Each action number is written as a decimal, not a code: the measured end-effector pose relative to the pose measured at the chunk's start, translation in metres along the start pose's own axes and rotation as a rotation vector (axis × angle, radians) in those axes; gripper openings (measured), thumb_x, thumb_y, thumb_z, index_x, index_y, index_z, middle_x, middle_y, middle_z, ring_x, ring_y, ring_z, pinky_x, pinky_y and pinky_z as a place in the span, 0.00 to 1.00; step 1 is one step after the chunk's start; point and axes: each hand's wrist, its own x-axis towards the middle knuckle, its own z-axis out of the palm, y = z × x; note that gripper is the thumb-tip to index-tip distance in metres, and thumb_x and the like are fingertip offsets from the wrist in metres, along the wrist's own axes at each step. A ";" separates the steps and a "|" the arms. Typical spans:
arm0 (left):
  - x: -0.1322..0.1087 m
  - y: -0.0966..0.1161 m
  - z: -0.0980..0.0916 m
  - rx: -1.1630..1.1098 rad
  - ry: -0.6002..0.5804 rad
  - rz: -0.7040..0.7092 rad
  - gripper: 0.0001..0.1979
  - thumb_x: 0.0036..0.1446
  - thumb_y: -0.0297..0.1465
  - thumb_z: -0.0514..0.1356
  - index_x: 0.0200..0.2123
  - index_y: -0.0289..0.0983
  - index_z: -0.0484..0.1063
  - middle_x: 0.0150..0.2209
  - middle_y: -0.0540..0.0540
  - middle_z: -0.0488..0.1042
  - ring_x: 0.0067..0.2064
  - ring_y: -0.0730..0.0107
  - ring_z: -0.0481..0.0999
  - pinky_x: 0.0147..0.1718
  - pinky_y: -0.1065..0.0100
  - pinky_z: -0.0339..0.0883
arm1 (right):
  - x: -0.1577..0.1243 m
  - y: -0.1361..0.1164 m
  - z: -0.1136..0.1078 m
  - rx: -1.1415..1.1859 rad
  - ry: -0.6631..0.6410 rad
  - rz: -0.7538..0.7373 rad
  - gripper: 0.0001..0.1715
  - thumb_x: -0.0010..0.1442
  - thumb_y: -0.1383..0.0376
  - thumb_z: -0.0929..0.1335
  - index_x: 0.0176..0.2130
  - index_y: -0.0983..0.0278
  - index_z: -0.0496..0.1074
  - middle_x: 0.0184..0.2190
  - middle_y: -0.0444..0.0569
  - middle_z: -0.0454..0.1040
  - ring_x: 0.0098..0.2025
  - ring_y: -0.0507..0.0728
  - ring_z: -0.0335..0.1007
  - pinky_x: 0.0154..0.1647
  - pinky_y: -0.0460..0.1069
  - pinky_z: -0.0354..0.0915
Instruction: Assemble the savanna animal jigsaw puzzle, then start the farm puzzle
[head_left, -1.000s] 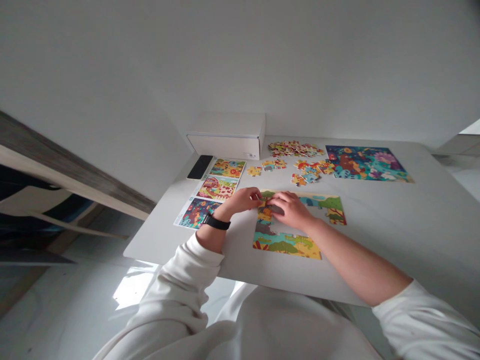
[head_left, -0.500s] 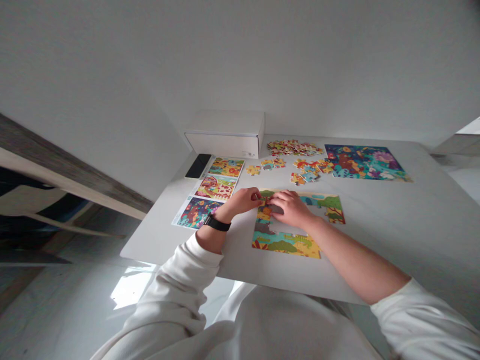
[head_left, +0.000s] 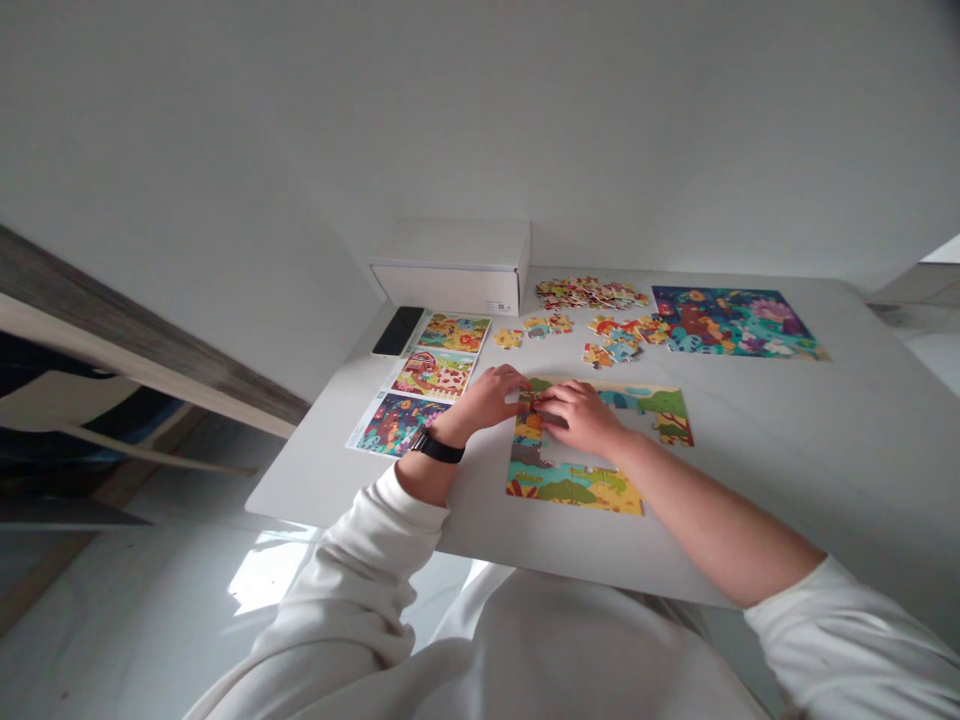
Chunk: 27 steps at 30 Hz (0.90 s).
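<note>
A half-built jigsaw puzzle [head_left: 592, 485] with a yellow and green picture lies on the white table [head_left: 750, 470] in front of me. My left hand [head_left: 489, 393], with a black watch at the wrist, rests at the puzzle's upper left corner with fingers curled. My right hand [head_left: 577, 415] lies over the puzzle's upper left part, fingers bent down. The fingertips of both hands meet on a small red and orange puzzle piece [head_left: 530, 401] there. A gap in the puzzle's middle shows bare table.
Loose puzzle pieces [head_left: 600, 340] lie behind the puzzle, with a denser heap [head_left: 589, 293] further back. A finished blue puzzle [head_left: 731, 323] sits at back right. A white box [head_left: 454, 268], a black phone [head_left: 400, 331] and a picture sheet [head_left: 424, 385] are on the left.
Both hands stay pressed together at the puzzle's upper left corner. Only the camera view shifts slightly.
</note>
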 end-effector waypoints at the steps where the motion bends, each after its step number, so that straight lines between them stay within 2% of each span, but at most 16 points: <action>1: 0.000 -0.001 0.000 0.006 -0.009 0.023 0.14 0.61 0.33 0.71 0.50 0.40 0.82 0.54 0.40 0.82 0.58 0.53 0.80 0.62 0.55 0.71 | 0.000 0.000 0.000 0.000 -0.004 -0.001 0.16 0.70 0.63 0.74 0.55 0.58 0.85 0.54 0.54 0.82 0.57 0.65 0.72 0.63 0.62 0.65; 5: 0.000 -0.006 0.002 0.011 -0.038 0.056 0.12 0.64 0.35 0.69 0.50 0.43 0.84 0.60 0.42 0.81 0.62 0.54 0.79 0.67 0.51 0.68 | 0.002 -0.001 -0.003 -0.004 -0.033 0.004 0.15 0.70 0.63 0.73 0.55 0.57 0.85 0.54 0.54 0.82 0.57 0.66 0.71 0.63 0.62 0.65; 14: -0.001 -0.008 0.003 0.059 -0.068 0.051 0.11 0.67 0.38 0.67 0.49 0.45 0.85 0.61 0.43 0.81 0.61 0.54 0.79 0.66 0.50 0.69 | 0.003 -0.006 -0.008 -0.046 -0.100 0.019 0.18 0.69 0.64 0.74 0.56 0.58 0.84 0.56 0.55 0.82 0.59 0.67 0.71 0.65 0.63 0.65; 17: -0.003 -0.009 0.002 0.079 -0.090 0.052 0.12 0.68 0.39 0.66 0.51 0.46 0.85 0.62 0.44 0.80 0.62 0.54 0.79 0.66 0.51 0.68 | 0.003 -0.003 -0.027 -0.037 -0.090 0.022 0.20 0.68 0.65 0.75 0.58 0.57 0.83 0.57 0.53 0.81 0.58 0.66 0.73 0.65 0.62 0.66; 21: -0.008 -0.007 -0.002 0.118 -0.141 0.069 0.21 0.63 0.45 0.71 0.57 0.49 0.83 0.67 0.45 0.77 0.66 0.49 0.75 0.68 0.49 0.67 | -0.009 0.002 -0.074 0.023 -0.063 0.068 0.18 0.71 0.63 0.72 0.58 0.55 0.82 0.53 0.51 0.82 0.54 0.62 0.77 0.59 0.57 0.70; 24: -0.010 -0.006 -0.004 0.163 -0.169 0.074 0.27 0.59 0.48 0.73 0.60 0.49 0.81 0.69 0.44 0.74 0.69 0.46 0.72 0.68 0.49 0.67 | -0.032 -0.001 -0.101 0.038 -0.159 0.144 0.16 0.69 0.61 0.74 0.55 0.54 0.83 0.52 0.50 0.82 0.52 0.62 0.79 0.55 0.55 0.71; 27: -0.008 -0.005 -0.004 0.180 -0.180 0.059 0.28 0.58 0.48 0.74 0.59 0.48 0.82 0.69 0.43 0.74 0.68 0.45 0.73 0.68 0.49 0.68 | -0.064 -0.009 -0.106 0.044 -0.328 0.212 0.16 0.66 0.61 0.76 0.53 0.55 0.83 0.51 0.50 0.82 0.51 0.62 0.80 0.54 0.55 0.72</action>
